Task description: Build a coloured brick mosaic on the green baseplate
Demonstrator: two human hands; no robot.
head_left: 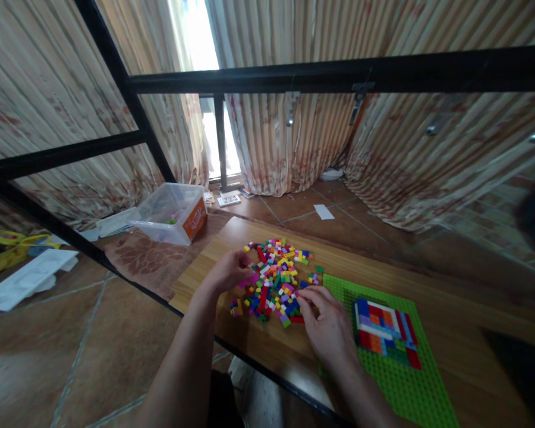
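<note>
My left hand (229, 270) is at the left edge of a heap of loose toy bricks (271, 276) on the wooden tabletop (232, 235), its fingers curled in beside some magenta pieces (251, 279); I cannot tell whether they grip one. My right hand (327, 324) is at the heap's right edge, thumb and forefinger drawn near each other, and whether a brick is pinched between them is too small to make out. A long red brick (297, 320) lies just beside that thumb. The heap sits between my two hands, mixing yellow, white, green, blue, purple and orange. To the right of it lies a green studded baseplate (396, 395), partly covered by my right wrist and forearm, and on it a flat panel of bricks (386, 333) is built up in red, blue, white, orange and green. On the floor past the table's left end, a clear plastic box (160, 223) with an orange label (194, 220) stands on a brown patterned mat (147, 261), a few coloured pieces inside.
</note>
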